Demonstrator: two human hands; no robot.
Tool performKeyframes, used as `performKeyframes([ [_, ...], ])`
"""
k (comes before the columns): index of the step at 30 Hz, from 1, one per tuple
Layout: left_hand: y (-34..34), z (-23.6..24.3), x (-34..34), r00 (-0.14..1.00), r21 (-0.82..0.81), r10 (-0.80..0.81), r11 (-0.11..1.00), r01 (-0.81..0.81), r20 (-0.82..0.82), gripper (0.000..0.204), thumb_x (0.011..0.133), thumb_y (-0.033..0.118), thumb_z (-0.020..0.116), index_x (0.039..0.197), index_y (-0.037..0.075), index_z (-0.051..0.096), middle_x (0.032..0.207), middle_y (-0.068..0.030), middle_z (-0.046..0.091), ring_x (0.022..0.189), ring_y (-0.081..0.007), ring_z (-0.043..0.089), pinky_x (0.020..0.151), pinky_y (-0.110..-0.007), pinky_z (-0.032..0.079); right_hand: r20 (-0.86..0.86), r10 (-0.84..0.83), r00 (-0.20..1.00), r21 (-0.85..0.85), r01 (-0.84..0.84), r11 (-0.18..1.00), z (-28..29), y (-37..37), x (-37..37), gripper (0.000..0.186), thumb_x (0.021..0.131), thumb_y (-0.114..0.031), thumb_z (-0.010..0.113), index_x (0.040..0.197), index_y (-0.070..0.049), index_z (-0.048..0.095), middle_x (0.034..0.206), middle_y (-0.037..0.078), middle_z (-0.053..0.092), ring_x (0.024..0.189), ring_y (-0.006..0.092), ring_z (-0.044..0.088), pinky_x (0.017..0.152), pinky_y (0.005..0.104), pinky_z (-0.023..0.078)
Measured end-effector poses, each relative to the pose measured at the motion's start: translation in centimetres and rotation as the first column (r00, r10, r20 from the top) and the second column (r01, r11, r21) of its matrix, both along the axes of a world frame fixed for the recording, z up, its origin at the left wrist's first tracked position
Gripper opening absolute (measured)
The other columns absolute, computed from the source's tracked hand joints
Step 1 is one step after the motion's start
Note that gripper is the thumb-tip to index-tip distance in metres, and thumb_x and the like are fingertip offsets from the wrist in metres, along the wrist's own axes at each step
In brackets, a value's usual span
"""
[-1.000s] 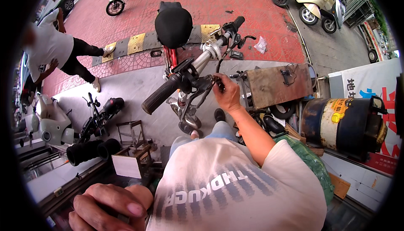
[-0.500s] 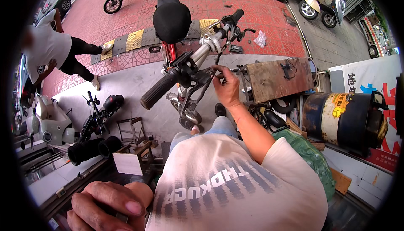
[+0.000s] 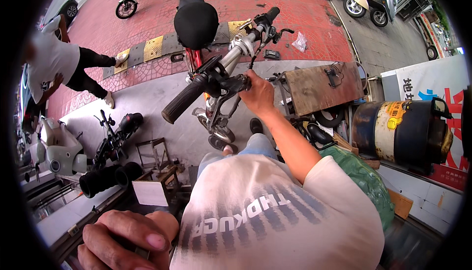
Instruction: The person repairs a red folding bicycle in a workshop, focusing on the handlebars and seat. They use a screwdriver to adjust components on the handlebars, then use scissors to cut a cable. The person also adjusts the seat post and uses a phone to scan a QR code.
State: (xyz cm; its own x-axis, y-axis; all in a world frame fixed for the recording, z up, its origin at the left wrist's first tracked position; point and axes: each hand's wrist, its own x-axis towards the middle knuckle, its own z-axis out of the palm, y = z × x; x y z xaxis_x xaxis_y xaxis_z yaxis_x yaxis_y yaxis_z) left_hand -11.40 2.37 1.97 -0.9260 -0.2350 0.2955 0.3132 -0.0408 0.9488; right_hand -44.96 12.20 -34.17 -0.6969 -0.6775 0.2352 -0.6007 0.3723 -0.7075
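A bicycle-style handlebar with a ribbed black grip stands in front of me. Below the bar, next to the brake lever, my right hand has its fingers closed on a black fitting where a dark cable runs down. Its fingertips are partly hidden. My left hand is held close at the lower left, fingers curled and thumb folded in; what it holds, if anything, is hidden. A round black cover sits beyond the bar, above a red frame part.
A wooden-topped bench and a dark drum stand at right, beside a green sack. At left are black tyres, a small stool, a scooter and a standing person.
My right hand has shifted slightly left and down, its fingers closing further on the black fitting. The left hand keeps its curled pose. The view has shifted a little.
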Motion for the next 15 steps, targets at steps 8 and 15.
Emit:
performKeyframes([
  [8, -0.1, 0.7, 0.0, 0.994, 0.054, -0.026, 0.998, 0.02, 0.111, 0.037, 0.105, 0.04, 0.057, 0.132, 0.016, 0.064, 0.134, -0.0087, 0.057, 0.129, -0.0338, 0.051, 0.108, -0.049, 0.046, 0.256, 0.013, 0.967, -0.275, 0.06, 0.96, -0.5, 1.9, 0.0, 0.023, 0.092, -0.009, 0.071, 0.115, -0.004, 0.068, 0.083, 0.011, 0.073, 0.068, 0.0208, 0.068, 0.066, 0.0317, 0.053],
  [15, 4.7, 0.9, 4.0, 0.81, -0.702, 0.559, 0.65, -0.291, 0.181, 0.026, 0.107, 0.031, 0.052, 0.128, 0.017, 0.06, 0.13, -0.0063, 0.055, 0.12, -0.0262, 0.051, 0.1, -0.036, 0.045, 0.365, -0.002, 0.931, -0.355, 0.142, 0.924, -0.7, -0.5, -2.3, 0.019, 0.091, -0.006, 0.074, 0.109, -0.001, 0.069, 0.091, 0.014, 0.076, 0.077, 0.0207, 0.074, 0.071, 0.0319, 0.057],
])
